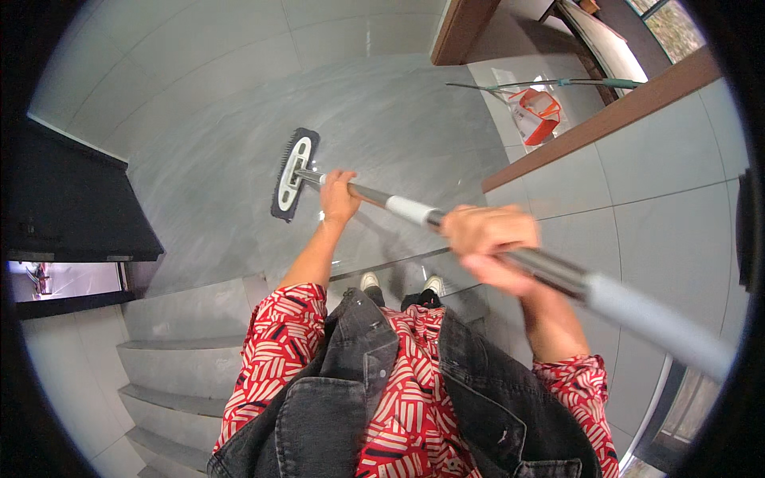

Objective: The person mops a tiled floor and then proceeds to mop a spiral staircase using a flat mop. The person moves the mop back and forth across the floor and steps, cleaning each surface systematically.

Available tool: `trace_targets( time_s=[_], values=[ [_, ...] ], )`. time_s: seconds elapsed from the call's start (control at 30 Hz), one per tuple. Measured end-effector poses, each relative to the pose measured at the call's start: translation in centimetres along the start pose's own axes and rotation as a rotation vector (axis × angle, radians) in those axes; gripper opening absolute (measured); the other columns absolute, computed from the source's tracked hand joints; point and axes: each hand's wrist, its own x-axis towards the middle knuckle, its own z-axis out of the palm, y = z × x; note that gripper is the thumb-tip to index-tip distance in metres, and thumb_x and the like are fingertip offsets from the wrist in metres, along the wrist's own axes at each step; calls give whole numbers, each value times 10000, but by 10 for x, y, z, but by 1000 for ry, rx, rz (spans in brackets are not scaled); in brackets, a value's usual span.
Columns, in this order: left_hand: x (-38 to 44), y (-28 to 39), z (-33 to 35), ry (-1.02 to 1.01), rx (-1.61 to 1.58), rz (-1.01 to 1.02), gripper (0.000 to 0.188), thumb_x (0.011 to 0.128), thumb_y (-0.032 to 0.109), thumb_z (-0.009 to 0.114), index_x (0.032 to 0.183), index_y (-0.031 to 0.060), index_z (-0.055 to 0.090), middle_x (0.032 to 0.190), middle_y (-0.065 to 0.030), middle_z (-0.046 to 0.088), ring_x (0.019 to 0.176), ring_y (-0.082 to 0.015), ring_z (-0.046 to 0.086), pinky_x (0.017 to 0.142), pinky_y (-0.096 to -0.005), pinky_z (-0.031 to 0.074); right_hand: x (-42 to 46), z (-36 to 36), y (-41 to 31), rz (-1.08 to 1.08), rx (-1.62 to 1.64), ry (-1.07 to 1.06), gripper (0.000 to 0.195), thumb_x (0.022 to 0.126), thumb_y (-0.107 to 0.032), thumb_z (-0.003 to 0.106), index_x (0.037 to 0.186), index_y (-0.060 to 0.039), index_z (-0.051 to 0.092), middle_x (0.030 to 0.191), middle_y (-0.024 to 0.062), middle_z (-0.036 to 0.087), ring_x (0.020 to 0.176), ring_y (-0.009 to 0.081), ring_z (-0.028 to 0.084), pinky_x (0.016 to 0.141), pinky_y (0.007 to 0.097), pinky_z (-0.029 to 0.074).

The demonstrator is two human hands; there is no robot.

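A flat mop head (295, 174) with a white plate and dark fringed pad lies on the grey floor ahead, left of centre. Its metal pole (376, 196), which has pale grey sleeves, slants towards the lower right. My left hand (339, 196) is closed round the pole near the mop head. Higher up the pole, my right hand (493, 242) grips it; this hand looks slightly blurred. The upper end of the pole runs out to the right rim of the picture.
Grey steps (173, 400) lie at lower left, below a black panel (77, 191). My shoes (370, 281) stand by a floor edge. At upper right are an orange and white bag (535, 116), a thin pole with green parts (621, 83) and a brown door frame (603, 128).
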Motion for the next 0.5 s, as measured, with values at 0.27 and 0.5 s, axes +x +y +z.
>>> trace_targets(
  time_s=[0.27,0.5],
  values=[
    [-7,21,29,-179,201,44,327,684,122,692,1006,177,669,1103,-83,569,1074,-280,533,845,-423,437,-59,-19,-11,-26,-55,130,254,758,-20,616,598,-56,422,567,47,482,517,207,472,633,378,429],
    [-40,132,53,-218,-87,294,237,691,54,644,906,150,676,970,-106,625,944,-327,592,796,-428,483,-103,-2,-100,31,-271,290,242,752,-37,606,610,-61,412,550,42,476,493,195,443,597,379,406]
  ],
)
